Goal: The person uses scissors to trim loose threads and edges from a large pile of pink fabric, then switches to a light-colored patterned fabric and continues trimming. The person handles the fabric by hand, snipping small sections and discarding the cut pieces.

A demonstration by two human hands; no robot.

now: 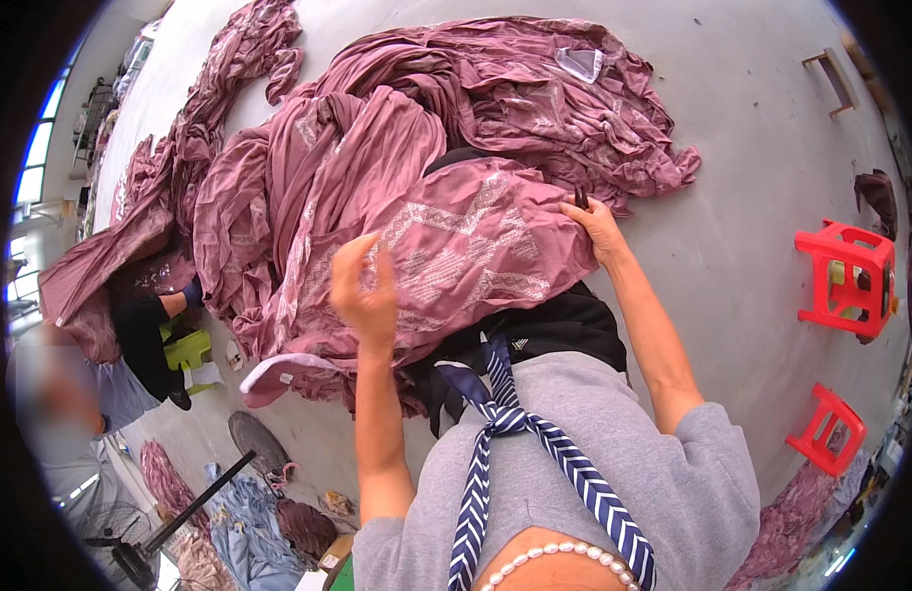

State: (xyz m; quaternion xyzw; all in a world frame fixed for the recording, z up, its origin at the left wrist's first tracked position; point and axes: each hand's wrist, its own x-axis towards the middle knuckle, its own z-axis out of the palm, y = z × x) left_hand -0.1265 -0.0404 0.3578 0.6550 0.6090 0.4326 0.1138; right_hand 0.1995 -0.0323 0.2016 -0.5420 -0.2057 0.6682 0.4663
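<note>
A dusty-pink cloth (pixel 466 241) with white patterned bands is draped over my lap. My right hand (pixel 599 229) is closed at the cloth's right edge, pinching it. A small dark pointed tool (pixel 580 199) pokes up from the same fingers; its exact kind is hard to make out. Raised over the left part of the cloth is my left hand (pixel 362 295), bent at the wrist and smeared by motion, so its grip does not show clearly. A pale pink curved edge (pixel 279 376) of fabric lies left of my left forearm.
More pink cloth (pixel 535 98) is heaped on the grey floor ahead and trails left. A person (pixel 141 384) sits at the left beside a green stool (pixel 187 350). Two red stools (pixel 845 276) stand at the right. A fan (pixel 259 443) and blue cloth (pixel 249 522) are at lower left.
</note>
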